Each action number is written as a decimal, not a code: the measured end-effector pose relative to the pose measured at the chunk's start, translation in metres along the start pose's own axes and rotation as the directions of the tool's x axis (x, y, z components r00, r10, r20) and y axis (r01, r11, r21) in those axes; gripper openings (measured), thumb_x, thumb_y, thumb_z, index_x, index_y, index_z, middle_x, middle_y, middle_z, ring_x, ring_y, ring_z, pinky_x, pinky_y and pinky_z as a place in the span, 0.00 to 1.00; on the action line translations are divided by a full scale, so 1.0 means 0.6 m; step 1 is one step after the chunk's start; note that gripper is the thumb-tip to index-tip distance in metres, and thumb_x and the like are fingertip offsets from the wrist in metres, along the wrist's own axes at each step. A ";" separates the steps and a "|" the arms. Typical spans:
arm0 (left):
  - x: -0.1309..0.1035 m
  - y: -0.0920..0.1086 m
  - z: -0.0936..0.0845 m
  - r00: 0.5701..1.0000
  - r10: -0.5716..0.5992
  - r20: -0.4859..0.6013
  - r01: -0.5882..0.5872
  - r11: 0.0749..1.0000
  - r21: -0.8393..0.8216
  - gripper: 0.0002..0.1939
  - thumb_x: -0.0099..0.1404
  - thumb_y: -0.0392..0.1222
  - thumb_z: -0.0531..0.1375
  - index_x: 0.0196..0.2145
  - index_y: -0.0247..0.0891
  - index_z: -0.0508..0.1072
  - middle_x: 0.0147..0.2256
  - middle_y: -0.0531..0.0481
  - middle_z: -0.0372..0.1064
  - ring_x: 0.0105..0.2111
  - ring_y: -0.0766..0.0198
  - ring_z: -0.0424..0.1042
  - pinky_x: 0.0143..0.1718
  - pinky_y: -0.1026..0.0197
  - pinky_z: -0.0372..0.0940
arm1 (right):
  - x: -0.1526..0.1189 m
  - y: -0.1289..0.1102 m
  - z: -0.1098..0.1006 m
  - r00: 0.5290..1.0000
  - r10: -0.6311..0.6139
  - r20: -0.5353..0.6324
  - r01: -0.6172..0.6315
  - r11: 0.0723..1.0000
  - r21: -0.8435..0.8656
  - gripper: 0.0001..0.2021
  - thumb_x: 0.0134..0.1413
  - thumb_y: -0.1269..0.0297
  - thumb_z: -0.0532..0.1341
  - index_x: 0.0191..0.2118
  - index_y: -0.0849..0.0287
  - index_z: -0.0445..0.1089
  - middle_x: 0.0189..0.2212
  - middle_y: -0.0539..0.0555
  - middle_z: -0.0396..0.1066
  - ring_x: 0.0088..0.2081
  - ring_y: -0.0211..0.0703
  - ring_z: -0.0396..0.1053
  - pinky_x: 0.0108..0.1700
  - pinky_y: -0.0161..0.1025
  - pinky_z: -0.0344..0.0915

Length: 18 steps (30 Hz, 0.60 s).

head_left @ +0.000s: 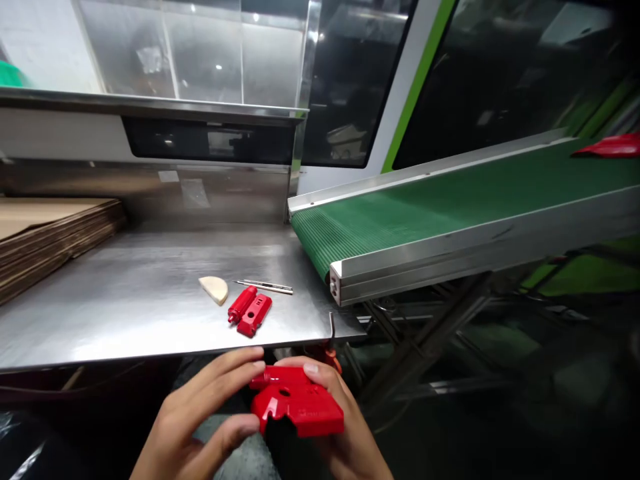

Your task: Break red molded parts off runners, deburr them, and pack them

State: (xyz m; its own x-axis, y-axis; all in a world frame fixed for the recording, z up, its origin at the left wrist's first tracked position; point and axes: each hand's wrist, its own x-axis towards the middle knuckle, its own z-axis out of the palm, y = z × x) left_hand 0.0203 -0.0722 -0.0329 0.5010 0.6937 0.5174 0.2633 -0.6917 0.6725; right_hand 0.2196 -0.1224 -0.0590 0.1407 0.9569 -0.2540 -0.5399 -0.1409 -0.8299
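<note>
1. Stainless steel covers the worktable, a dull, scuffed sheet that catches soft glare from overhead and ends in a thin front edge just above the hands.
2. Behind the table stands a steel back panel with a dark slot above it, and over that clear guard windows that reflect small points of light.
3. At the left edge of the table lies a stack of flat cardboard sheets.
4. Near the table's front sit a pale half-round piece, a thin metal tool and two small red plastic parts lying side by side and touching.
5. To the right a green conveyor belt in a metal frame slopes up and away, its low end just over the table's right corner; another red piece lies far up the belt.
6. Below the belt, crossed steel legs stand over a dark floor; green machine panels fill the far right.
7. Below the table's front edge, both hands hold one red plastic housing. The left hand has its fingers on the part's top left and its thumb at the lower left edge; the right hand cups it from beneath with the thumb on top.
</note>
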 end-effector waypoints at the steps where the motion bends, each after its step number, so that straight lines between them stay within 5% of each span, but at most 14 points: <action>1: -0.009 0.006 -0.003 0.999 0.043 -0.024 -0.043 0.999 0.016 0.19 0.65 0.44 0.61 0.54 0.52 0.69 0.55 0.56 0.69 0.54 0.65 0.68 0.57 0.71 0.59 | -0.002 0.002 0.008 1.000 0.012 -0.009 -0.012 1.000 0.010 0.20 0.51 0.52 0.61 0.41 0.66 0.75 0.41 0.61 0.76 0.41 0.48 0.73 0.43 0.38 0.67; 8: -0.031 -0.002 -0.019 0.991 0.031 -0.131 -0.027 0.999 0.029 0.15 0.64 0.41 0.62 0.49 0.48 0.73 0.49 0.54 0.73 0.48 0.64 0.73 0.51 0.71 0.66 | -0.014 0.015 0.058 0.991 0.094 -0.095 -0.093 0.996 0.013 0.18 0.53 0.51 0.61 0.40 0.60 0.75 0.37 0.56 0.75 0.33 0.40 0.68 0.33 0.31 0.64; 18: -0.038 -0.010 -0.022 0.970 -0.096 -0.223 0.080 0.994 -0.080 0.12 0.66 0.40 0.60 0.47 0.52 0.74 0.48 0.58 0.74 0.47 0.66 0.74 0.50 0.72 0.67 | -0.016 0.035 0.070 0.978 0.096 -0.184 -0.121 0.984 -0.133 0.23 0.52 0.47 0.60 0.45 0.61 0.73 0.43 0.57 0.75 0.45 0.47 0.71 0.44 0.33 0.67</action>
State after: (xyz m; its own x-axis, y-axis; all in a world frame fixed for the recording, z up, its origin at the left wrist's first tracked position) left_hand -0.0032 -0.0813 -0.0416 0.2769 0.7839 0.5557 0.2352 -0.6160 0.7518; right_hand 0.1718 -0.1236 -0.0532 0.2390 0.8757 -0.4195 -0.4376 -0.2885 -0.8516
